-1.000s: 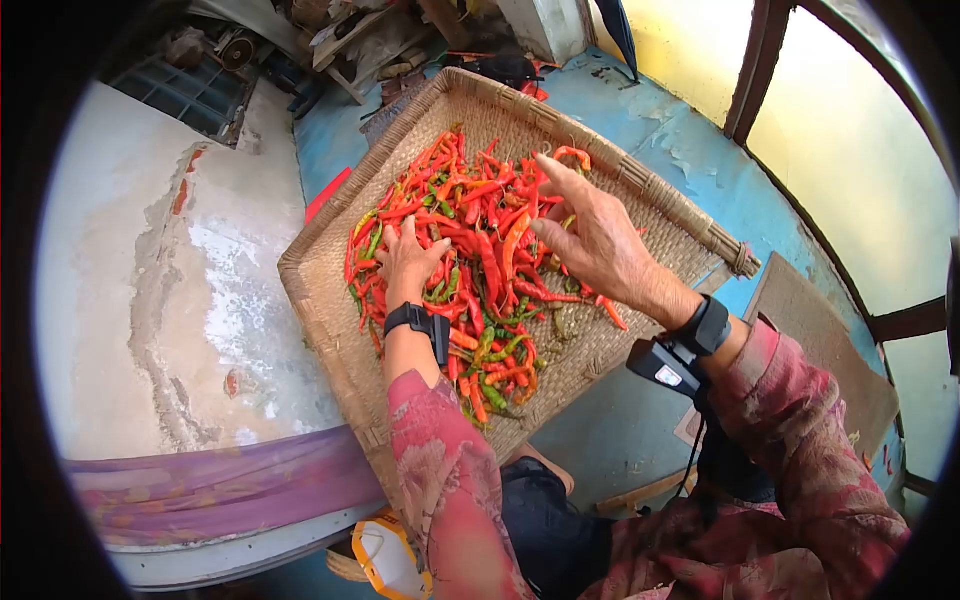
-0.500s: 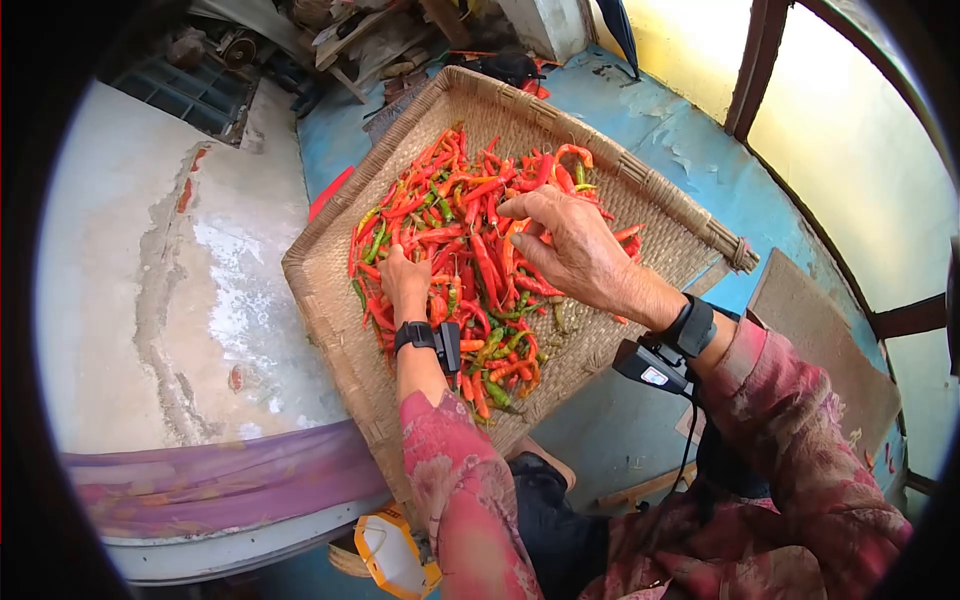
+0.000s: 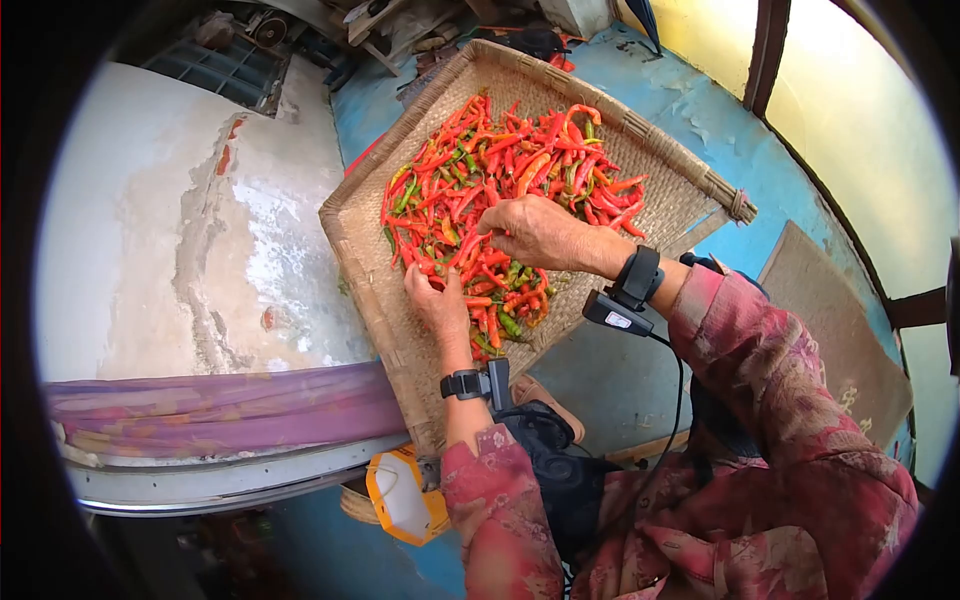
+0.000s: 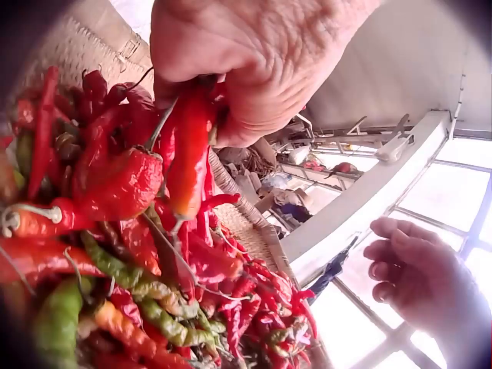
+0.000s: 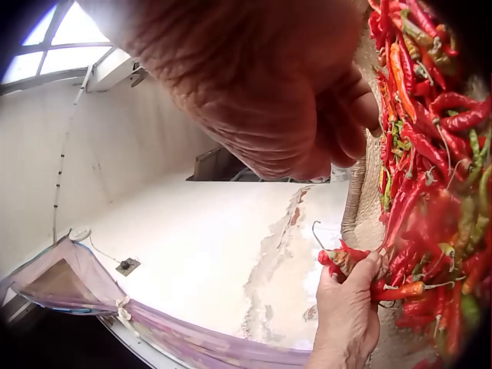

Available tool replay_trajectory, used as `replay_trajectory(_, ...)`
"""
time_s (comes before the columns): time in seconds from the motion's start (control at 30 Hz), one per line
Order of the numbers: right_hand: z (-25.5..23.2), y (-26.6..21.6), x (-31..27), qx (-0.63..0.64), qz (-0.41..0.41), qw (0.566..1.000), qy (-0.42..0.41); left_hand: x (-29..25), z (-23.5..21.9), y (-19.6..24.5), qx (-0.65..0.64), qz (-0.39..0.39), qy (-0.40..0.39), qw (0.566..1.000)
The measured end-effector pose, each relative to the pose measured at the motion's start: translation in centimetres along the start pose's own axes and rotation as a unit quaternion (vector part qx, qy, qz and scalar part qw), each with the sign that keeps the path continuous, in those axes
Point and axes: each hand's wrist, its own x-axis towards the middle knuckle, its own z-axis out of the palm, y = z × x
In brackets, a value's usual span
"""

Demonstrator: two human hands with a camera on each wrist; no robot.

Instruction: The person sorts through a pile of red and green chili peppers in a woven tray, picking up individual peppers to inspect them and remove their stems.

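Red chillies [image 3: 500, 190] heaped on woven tray [image 3: 690, 200]; left hand [image 3: 437, 300] gripping a bunch, right hand [image 3: 535, 230] loosely curled above, holding nothing, hands apart.

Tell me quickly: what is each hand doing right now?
Left hand: grips a bunch of red chillies.
Right hand: fingers curled over the chilli pile; a grip cannot be told.

- Head view: looks steeply down on woven tray [image 3: 640, 130] of chillies [image 3: 500, 180].
- Left wrist view: close, low across chillies [image 4: 138, 254], toward windows.
- Right wrist view: close under palm, facing wall; shares chillies [image 5: 430, 177].
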Motion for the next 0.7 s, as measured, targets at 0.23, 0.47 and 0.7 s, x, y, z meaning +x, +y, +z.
replay_trajectory(0.23,2.9,0.3,0.3,-0.058,0.010,0.998,-0.033,-0.2,-0.1,4.3,-0.074,0.119,-0.017,0.990)
replay_trajectory(0.47,3.7,-0.4,2.0,-0.038,0.050,0.997,-0.048,0.7,-0.3,4.1,-0.215,0.057,-0.023,0.975)
replay_trajectory(0.7,2.1,0.6,2.5,-0.050,0.044,0.997,0.029,0.7,-1.9,3.3,-0.419,-0.108,-0.013,0.901)
